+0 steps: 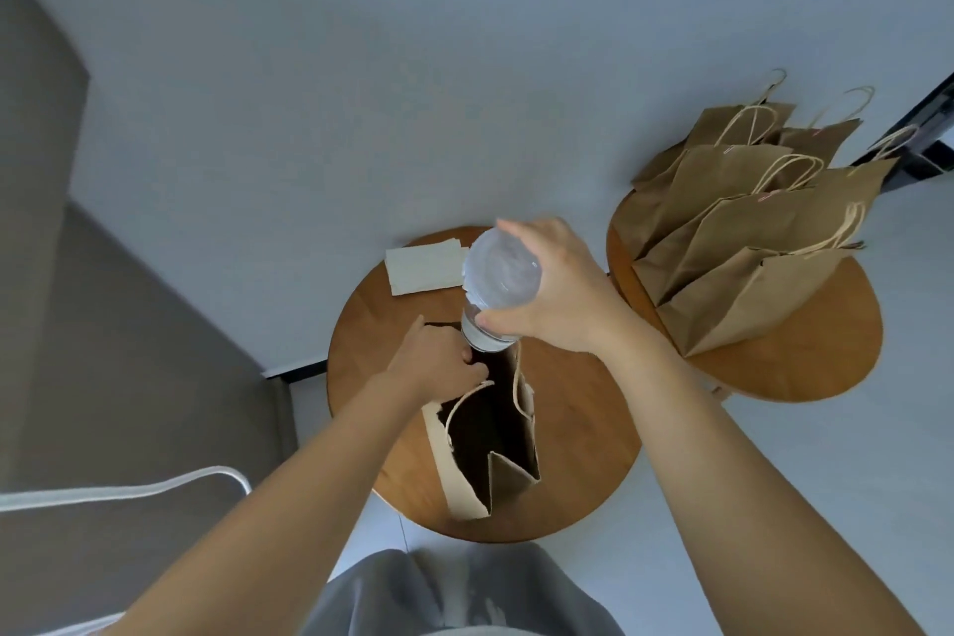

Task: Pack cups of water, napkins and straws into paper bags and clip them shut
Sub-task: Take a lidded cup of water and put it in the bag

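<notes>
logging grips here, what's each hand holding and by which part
Right hand grips the clear cup around its side. Left hand holds the open paper bag at its top rim.

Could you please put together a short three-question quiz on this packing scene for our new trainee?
1. Which hand holds the clear cup?
2. True or false: the open bag stands on the same round table as the napkins.
3. Where are the packed bags: A) floor, B) second table, C) chair?

Key
1. The right hand; the left hand holds the bag's rim.
2. True.
3. B.
</notes>
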`<state>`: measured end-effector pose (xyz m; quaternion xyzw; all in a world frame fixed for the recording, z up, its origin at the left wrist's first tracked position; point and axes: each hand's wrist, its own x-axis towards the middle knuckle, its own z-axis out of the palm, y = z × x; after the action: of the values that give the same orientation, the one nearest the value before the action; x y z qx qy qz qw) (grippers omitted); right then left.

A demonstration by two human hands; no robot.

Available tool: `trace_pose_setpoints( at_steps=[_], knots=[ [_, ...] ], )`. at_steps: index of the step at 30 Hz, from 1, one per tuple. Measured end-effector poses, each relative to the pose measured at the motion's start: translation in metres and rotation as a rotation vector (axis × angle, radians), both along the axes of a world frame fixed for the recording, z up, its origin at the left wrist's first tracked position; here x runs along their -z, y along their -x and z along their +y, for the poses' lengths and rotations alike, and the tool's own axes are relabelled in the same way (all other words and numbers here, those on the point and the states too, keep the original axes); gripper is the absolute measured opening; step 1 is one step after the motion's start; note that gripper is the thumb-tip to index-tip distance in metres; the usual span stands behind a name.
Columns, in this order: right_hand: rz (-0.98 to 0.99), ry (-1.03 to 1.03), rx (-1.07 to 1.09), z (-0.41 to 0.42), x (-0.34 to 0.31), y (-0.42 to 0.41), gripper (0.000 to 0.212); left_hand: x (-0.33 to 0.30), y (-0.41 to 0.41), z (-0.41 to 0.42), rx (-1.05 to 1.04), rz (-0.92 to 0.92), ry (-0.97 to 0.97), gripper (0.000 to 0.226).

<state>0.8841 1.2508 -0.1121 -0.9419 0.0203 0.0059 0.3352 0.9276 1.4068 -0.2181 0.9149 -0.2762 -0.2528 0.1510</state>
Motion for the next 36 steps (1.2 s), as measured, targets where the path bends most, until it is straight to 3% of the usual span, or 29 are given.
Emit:
trace_pose_setpoints(
  at_steps=[3, 10, 14, 17, 21, 28, 36],
  knots=[
    [0.063, 0.031, -0.022, 0.001, 0.02, -0.001, 0.097, -0.004, -0.001, 0.012, 0.134, -0.011, -0.185, 0.037],
    [0.218, 0.457, -0.315, 0.019, 0.058, 0.009, 0.106, -0.001, 0.001, 0.027, 0.197, -0.015, -0.38, 0.105],
    [0.164, 0.783, -0.485, 0.036, 0.071, 0.017, 0.104, 0.003, 0.005, 0.029, 0.216, -0.028, -0.468, 0.117],
    [0.199, 0.896, -0.523, 0.045, 0.085, 0.021, 0.099, 0.004, 0.007, 0.029, 0.242, -0.065, -0.483, 0.121],
    [0.329, 0.92, -0.486, 0.051, 0.11, 0.021, 0.099, 0.004, 0.01, 0.034, 0.259, -0.065, -0.465, 0.122],
    [0.604, 0.747, -0.347, 0.055, 0.167, 0.013, 0.102, 0.001, 0.015, 0.04, 0.284, -0.066, -0.465, 0.127],
    [0.753, 0.643, -0.317, 0.055, 0.211, 0.003, 0.1, 0.005, 0.025, 0.045, 0.289, -0.091, -0.509, 0.127]
  ],
)
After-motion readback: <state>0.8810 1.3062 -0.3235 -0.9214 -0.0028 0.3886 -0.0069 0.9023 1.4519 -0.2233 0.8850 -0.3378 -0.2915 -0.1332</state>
